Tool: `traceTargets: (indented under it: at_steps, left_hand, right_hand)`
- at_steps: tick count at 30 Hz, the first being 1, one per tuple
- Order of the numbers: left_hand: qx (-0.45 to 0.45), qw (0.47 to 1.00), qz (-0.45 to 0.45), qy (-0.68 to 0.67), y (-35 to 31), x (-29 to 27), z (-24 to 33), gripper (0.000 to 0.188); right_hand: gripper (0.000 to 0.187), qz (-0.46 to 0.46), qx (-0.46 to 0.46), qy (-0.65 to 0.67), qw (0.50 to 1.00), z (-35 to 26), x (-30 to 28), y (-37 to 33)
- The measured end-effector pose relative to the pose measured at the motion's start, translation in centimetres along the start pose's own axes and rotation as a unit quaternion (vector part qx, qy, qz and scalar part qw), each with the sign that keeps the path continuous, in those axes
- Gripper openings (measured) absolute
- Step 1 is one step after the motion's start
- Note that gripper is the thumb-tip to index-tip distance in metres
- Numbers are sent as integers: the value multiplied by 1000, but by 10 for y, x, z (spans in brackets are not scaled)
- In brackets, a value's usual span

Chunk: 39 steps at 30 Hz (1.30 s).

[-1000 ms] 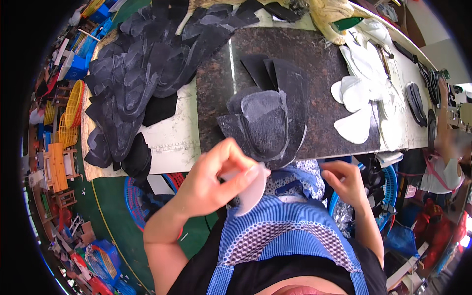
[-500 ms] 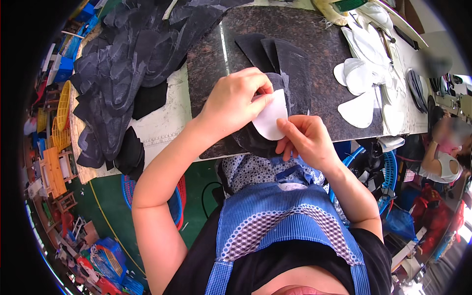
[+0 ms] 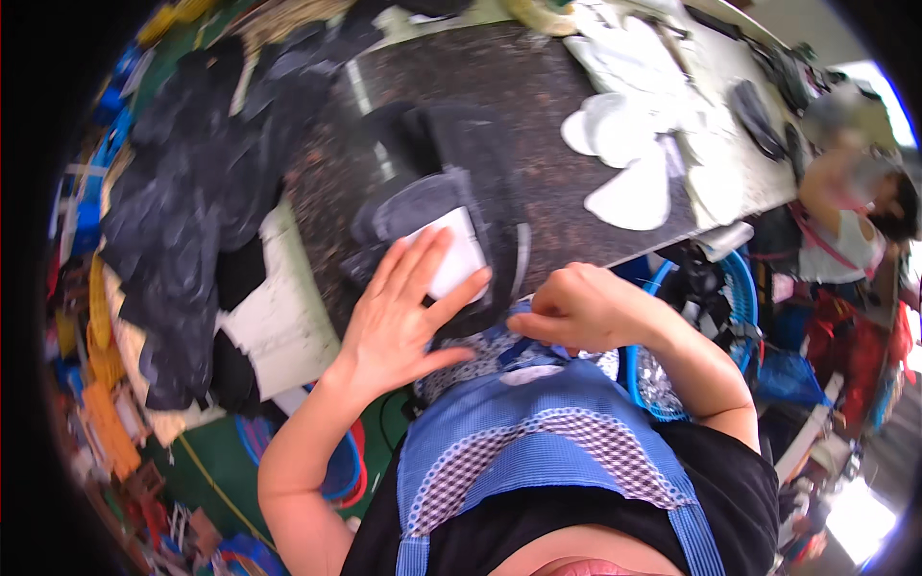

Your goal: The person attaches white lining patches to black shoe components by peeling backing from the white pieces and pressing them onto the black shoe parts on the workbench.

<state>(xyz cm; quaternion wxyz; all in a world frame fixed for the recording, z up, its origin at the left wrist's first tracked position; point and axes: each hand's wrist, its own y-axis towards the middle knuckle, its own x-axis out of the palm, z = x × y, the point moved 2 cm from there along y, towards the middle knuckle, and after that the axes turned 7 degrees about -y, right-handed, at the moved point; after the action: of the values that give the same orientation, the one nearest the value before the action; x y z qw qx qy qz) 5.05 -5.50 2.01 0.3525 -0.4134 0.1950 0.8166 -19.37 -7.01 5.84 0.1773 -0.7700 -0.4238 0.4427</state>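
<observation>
A small white rounded piece [image 3: 458,252] lies on a dark grey, curved fabric-like piece [image 3: 413,204] near the front edge of the dark stone slab [image 3: 557,86]. Over its left side, my left hand [image 3: 399,307] is spread out flat, fingertips touching the white piece. My right hand [image 3: 586,309] is closed just off the slab's front edge, above my apron; whatever its fingers hold, if anything, is hidden. Larger dark curved pieces [image 3: 480,144] lie overlapped under and behind the grey one, somewhat blurred.
A big heap of black pieces [image 3: 182,202] covers the table's left. White rounded pieces [image 3: 629,197] are piled at the right. Below the edge stands a blue basket [image 3: 744,307] with dark scraps and clear plastic. Another person [image 3: 845,221] sits at far right.
The white piece went from between both hands down onto the grey piece. My left hand opened and spread over it; my right hand let go and drew back toward me. The view turned.
</observation>
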Motion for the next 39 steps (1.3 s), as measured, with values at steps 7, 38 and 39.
traceTargets:
  at_steps: [7,38,39]
  left_hand:
    - [23,999,19,24,6,-9,20,91]
    - [43,874,376,-305,35,-1,75,17]
    - [34,873,387,-295,31,-2,72,17]
  right_hand:
    - [23,536,-3,-167,828,105,-34,-61]
    - [14,350,-234,198,885,-12,-13,-38]
    - [17,366,-254,148,883,-24,-15,-37]
